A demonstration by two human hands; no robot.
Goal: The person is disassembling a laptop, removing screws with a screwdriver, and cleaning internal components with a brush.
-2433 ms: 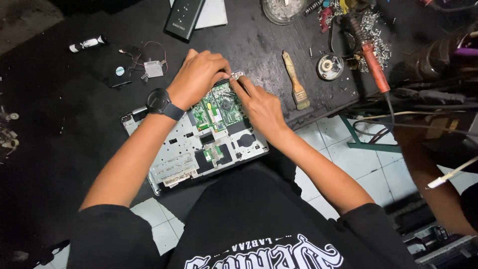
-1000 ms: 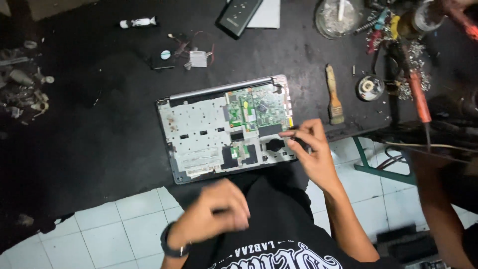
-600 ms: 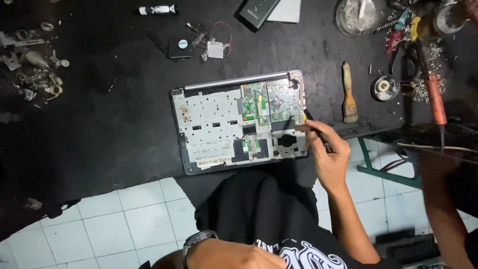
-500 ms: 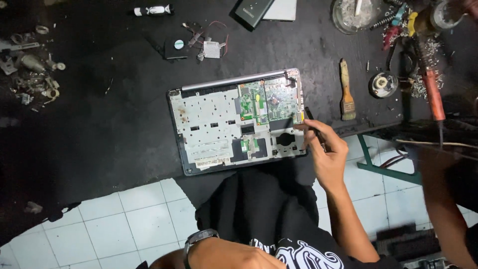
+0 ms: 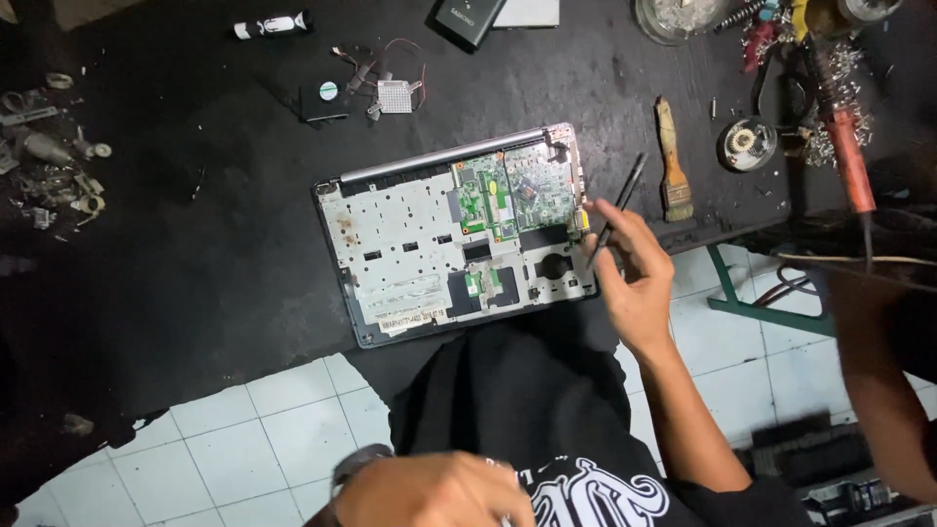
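Now, right hand [image 5: 634, 283]: lifting clear of the opened laptop [image 5: 454, 234], its grip closing on a thin black tool [image 5: 617, 207].
Left hand [image 5: 429, 493]: staying low by the shirt, grip loosely curled, holding nothing visible.
Desk [image 5: 195, 224]: black, over white floor tiles [image 5: 224, 449].

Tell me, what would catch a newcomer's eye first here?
Probably the opened laptop in the middle of the black table, its green circuit boards bare. At its right edge the right hand holds a thin black tool, while the left hand is down near the lap.
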